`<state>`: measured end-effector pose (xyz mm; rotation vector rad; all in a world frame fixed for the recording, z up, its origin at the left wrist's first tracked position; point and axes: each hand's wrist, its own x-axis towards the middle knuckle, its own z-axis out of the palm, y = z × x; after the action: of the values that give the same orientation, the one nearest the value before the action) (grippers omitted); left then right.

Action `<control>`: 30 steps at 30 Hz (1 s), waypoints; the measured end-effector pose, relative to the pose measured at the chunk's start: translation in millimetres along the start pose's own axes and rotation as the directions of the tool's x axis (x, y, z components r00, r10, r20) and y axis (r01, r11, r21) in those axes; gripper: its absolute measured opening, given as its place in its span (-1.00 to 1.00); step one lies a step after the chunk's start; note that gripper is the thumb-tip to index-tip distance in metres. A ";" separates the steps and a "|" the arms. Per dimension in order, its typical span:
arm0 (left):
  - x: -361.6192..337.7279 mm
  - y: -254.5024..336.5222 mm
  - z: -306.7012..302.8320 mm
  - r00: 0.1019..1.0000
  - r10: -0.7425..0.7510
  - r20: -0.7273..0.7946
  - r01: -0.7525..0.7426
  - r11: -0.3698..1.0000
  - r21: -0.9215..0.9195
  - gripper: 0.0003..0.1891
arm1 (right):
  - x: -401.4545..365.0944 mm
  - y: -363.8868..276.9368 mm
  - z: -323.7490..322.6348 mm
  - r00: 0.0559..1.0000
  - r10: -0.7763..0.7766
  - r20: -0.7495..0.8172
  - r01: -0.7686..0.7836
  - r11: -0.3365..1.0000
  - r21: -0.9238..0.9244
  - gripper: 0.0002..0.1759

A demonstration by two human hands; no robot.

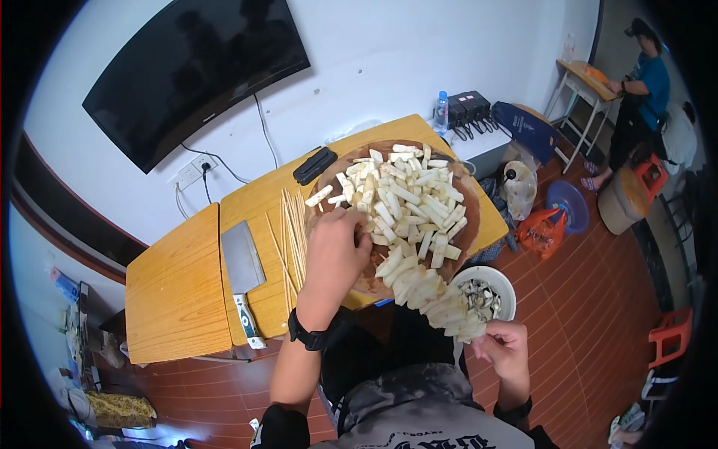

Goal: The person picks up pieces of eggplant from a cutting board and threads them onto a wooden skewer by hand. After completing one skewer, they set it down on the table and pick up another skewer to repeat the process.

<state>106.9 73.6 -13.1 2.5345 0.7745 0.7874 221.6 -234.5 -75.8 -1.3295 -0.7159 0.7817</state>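
A round wooden board point(344, 161) bears a heap of pale cut sticks point(407, 194). My left hand point(340, 243), with a black watch on the wrist, is over the board's left edge beside the heap. Its fingers are curled together, and what they hold is hidden. My right hand point(502, 346) is closed at the lower end of a long row of pale slices point(426, 292), threaded close together. The row slants from the board's lower edge over the white bucket point(513, 288). Thin wooden skewers point(292, 232) lie left of the board.
A cleaver point(243, 262) lies on the wooden table point(176, 292), left of the skewers. Behind the board is a black case point(315, 165). A red bag point(542, 232) and purple basin point(568, 206) are on the floor. A person point(649, 86) stands at a small table, back right.
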 end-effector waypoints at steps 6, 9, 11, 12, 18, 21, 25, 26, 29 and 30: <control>-6.3 7.1 -13.1 0.979 -0.179 -0.095 0.169 0.980 -0.103 -0.84 | 4.4 -4.6 4.5 1.000 -0.020 0.012 0.020 1.000 0.015 -0.89; -12.6 13.9 -30.7 0.933 -0.314 -0.174 0.256 0.922 -0.290 -0.85 | 4.7 -5.1 8.5 1.000 -0.029 0.007 0.029 0.999 0.015 -0.88; -22.0 9.8 -41.7 0.908 -0.350 -0.229 0.224 0.869 -0.442 -0.83 | 4.7 -5.4 9.5 1.000 -0.018 0.012 0.018 1.000 0.010 -0.88; -29.0 8.8 -45.5 0.893 -0.385 -0.234 0.221 0.827 -0.518 -0.84 | 4.0 -4.9 8.9 1.000 -0.003 0.017 0.003 1.000 0.006 -0.88; -76.8 19.4 -56.7 0.817 -0.565 -0.115 0.190 0.453 -0.871 -0.79 | 5.0 -5.4 12.1 0.999 0.017 0.037 -0.017 1.000 0.001 -0.88; -101.8 15.8 -52.8 0.803 -0.596 0.020 0.223 0.269 -0.937 -0.79 | 8.8 -5.0 17.6 0.999 0.013 0.048 -0.012 1.000 -0.010 -0.86; -134.6 10.0 -50.6 0.810 -0.567 0.148 0.256 0.115 -0.960 -0.81 | 9.4 0.7 20.4 0.995 -0.064 0.077 0.065 0.998 -0.017 -0.85; -142.0 7.0 -52.5 0.812 -0.556 0.179 0.265 0.077 -0.961 -0.81 | 9.0 0.5 20.4 0.993 -0.068 0.100 0.071 0.997 -0.021 -0.85; -146.3 0.5 -63.3 0.800 -0.570 0.186 0.229 0.004 -0.973 -0.78 | 8.9 0.3 18.1 0.982 -0.084 0.171 0.093 0.995 -0.046 -0.89; -145.4 -1.7 -67.8 0.802 -0.569 0.183 0.206 -0.024 -0.978 -0.76 | 8.6 2.0 17.2 0.976 -0.091 0.196 0.105 0.993 -0.060 -0.90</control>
<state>-35.5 0.1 -19.8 0.8203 0.6206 0.9649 212.1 -217.7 -75.7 -1.2813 -0.9641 0.8194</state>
